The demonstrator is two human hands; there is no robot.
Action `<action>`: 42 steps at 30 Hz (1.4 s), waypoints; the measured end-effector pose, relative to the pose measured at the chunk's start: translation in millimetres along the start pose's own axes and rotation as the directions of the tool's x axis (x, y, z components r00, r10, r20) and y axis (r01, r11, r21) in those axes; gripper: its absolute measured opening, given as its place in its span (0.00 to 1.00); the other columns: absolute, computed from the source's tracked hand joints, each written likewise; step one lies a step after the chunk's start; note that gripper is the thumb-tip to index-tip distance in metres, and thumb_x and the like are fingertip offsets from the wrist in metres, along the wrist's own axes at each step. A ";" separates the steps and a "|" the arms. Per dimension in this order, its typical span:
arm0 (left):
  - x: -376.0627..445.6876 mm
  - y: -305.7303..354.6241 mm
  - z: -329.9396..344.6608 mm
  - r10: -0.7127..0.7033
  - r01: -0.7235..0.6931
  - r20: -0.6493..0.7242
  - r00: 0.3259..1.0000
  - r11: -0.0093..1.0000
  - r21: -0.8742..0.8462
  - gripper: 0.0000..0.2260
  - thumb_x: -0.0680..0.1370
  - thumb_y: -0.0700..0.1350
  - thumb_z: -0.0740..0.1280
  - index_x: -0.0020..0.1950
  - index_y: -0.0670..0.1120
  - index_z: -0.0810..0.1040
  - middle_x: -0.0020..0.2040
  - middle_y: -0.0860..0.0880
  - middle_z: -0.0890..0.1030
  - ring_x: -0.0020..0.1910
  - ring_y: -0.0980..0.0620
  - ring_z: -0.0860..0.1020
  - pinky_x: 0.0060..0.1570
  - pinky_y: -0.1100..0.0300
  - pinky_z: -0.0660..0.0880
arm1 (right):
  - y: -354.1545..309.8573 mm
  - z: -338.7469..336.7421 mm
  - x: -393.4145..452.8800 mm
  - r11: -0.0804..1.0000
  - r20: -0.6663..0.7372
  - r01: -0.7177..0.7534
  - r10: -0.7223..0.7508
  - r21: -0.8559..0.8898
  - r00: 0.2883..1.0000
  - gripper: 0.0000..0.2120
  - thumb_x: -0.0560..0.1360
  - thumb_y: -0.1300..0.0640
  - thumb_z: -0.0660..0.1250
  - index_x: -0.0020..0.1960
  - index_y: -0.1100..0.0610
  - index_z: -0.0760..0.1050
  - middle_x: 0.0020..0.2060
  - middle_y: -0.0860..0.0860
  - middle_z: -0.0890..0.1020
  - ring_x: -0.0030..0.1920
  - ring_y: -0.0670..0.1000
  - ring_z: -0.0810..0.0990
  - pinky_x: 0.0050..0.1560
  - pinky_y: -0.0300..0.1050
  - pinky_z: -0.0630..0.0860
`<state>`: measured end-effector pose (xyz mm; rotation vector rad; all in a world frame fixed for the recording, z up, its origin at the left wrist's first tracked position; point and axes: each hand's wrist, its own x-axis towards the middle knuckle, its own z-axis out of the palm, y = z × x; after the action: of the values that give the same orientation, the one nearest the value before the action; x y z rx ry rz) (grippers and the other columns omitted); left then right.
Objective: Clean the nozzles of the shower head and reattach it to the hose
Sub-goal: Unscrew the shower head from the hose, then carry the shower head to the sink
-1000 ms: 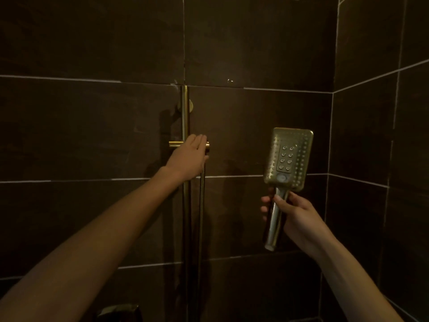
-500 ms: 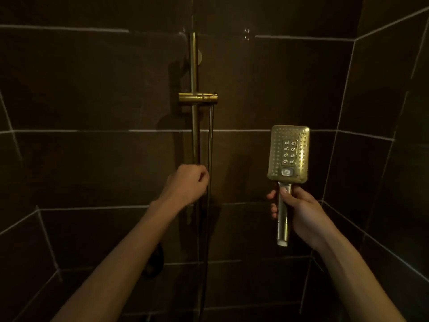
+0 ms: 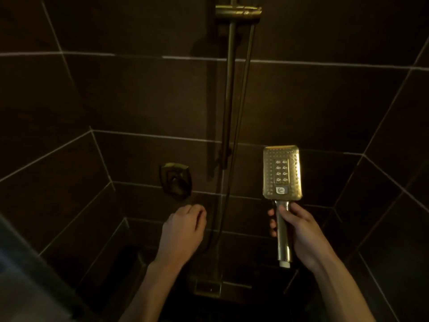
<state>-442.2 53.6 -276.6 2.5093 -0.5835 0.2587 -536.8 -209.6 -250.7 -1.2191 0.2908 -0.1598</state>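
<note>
Everywhere, dark wall tiles [image 3: 130, 94] surround the brass rail [image 3: 228, 94].

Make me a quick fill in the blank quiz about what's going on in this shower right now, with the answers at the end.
1. The shower head is held by its handle in the person's ______ hand.
2. The bottom end of the handle has no ______ attached to it.
3. The left hand reaches beside the dark hose, which hangs down from the ______ holder on the rail.
4. The shower head's nozzle face is turned ______ the camera.

Answers: right; hose; gold; toward
</note>
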 end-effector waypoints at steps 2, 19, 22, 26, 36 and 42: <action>-29.8 -5.3 11.6 0.020 -0.015 -0.064 0.998 0.997 0.076 0.10 0.81 0.51 0.59 0.59 0.56 0.77 0.51 0.59 0.79 0.48 0.63 0.77 0.50 0.65 0.75 | 17.1 -1.3 -5.4 0.999 0.003 -0.040 0.040 0.028 0.999 0.12 0.79 0.57 0.64 0.61 0.56 0.78 0.44 0.55 0.83 0.38 0.51 0.80 0.36 0.47 0.78; -262.4 -95.2 21.6 -0.429 0.469 -0.194 0.882 0.830 0.300 0.18 0.81 0.55 0.57 0.66 0.54 0.77 0.74 0.50 0.71 0.71 0.48 0.69 0.69 0.46 0.66 | 161.7 101.8 -39.3 0.842 0.244 -0.538 0.532 -0.050 0.810 0.11 0.78 0.56 0.65 0.59 0.55 0.80 0.49 0.55 0.85 0.38 0.51 0.81 0.38 0.48 0.80; -291.6 -114.1 4.1 -0.490 0.553 -0.265 0.830 0.783 0.285 0.17 0.80 0.54 0.58 0.66 0.53 0.78 0.70 0.50 0.74 0.70 0.47 0.70 0.67 0.47 0.67 | 178.4 137.4 -45.1 0.813 0.307 -0.577 0.570 -0.077 0.762 0.13 0.77 0.57 0.66 0.60 0.55 0.79 0.49 0.56 0.85 0.38 0.51 0.80 0.38 0.48 0.79; -331.4 -145.6 -22.4 -0.568 0.670 -0.368 0.736 0.689 0.276 0.16 0.76 0.55 0.59 0.60 0.53 0.78 0.61 0.49 0.80 0.62 0.46 0.76 0.59 0.43 0.74 | 203.9 193.3 -54.5 0.773 0.369 -0.611 0.624 -0.168 0.689 0.12 0.79 0.59 0.63 0.60 0.55 0.79 0.47 0.56 0.85 0.38 0.52 0.79 0.40 0.50 0.79; -425.8 -252.5 -113.5 -0.763 0.869 -0.418 0.493 0.454 0.198 0.17 0.78 0.54 0.56 0.50 0.49 0.82 0.49 0.50 0.82 0.49 0.50 0.79 0.49 0.51 0.77 | 262.1 385.1 -98.1 0.725 0.506 -0.591 0.680 -0.354 0.531 0.11 0.80 0.60 0.61 0.59 0.56 0.78 0.44 0.55 0.84 0.40 0.52 0.78 0.43 0.50 0.76; -473.0 -313.4 -167.1 -0.786 0.926 -0.496 0.370 0.354 0.129 0.08 0.80 0.48 0.66 0.50 0.48 0.83 0.48 0.50 0.82 0.46 0.51 0.79 0.47 0.55 0.76 | 301.1 494.2 -120.1 0.713 0.559 -0.575 0.688 -0.402 0.462 0.13 0.81 0.63 0.58 0.63 0.60 0.75 0.45 0.57 0.81 0.39 0.53 0.76 0.42 0.50 0.74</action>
<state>-729.1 549.2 -424.4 2.6281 1.1363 0.4091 -511.0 370.1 -362.6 -1.1605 0.0897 1.0011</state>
